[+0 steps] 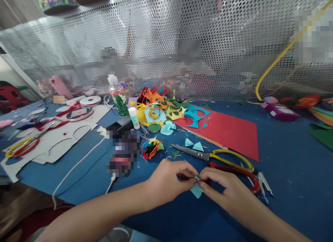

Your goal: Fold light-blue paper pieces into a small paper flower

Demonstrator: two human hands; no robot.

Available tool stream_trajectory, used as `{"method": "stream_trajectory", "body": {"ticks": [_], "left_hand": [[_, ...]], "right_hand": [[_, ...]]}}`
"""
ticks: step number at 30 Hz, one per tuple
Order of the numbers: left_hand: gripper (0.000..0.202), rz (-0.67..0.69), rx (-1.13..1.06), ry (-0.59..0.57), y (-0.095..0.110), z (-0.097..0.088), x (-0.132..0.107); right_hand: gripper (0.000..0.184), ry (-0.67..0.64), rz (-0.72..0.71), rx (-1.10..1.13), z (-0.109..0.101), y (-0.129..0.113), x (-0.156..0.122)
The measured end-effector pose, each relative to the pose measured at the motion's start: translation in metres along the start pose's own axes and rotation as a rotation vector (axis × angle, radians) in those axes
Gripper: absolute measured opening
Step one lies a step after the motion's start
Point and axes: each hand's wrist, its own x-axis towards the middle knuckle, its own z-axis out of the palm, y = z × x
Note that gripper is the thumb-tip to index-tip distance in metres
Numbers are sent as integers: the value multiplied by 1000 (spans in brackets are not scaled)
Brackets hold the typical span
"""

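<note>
So I've got my left hand (166, 181) and right hand (224, 186) pinching a light-blue paper piece (197, 191) near the big scissors (204, 154).

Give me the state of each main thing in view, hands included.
Left hand: pinching light blue paper
Right hand: pinching the same paper
Scissors by right hand: lying down, blades look closed
Scissors at left: lying down, blades unclear
Bottle: upright, capped
Glue stick: standing upright
Red sheet: lying flat
Paper scraps: cut, heaped

A perforated metal panel (153, 30) gleams; before it, a blue table (296, 179).
</note>
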Motion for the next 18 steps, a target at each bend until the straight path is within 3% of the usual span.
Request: {"method": "stream_trajectory", "body": {"ticks": [9, 12, 18], "left_hand": [[13, 282, 217, -61, 8, -7, 3], [16, 226, 228, -58, 8, -7, 2], [9, -69, -14, -63, 8, -7, 4]], "right_hand": [[15, -34, 40, 102, -8, -4, -1], [15, -15, 52, 95, -9, -5, 0], [16, -21, 22, 93, -8, -6, 0]]}}
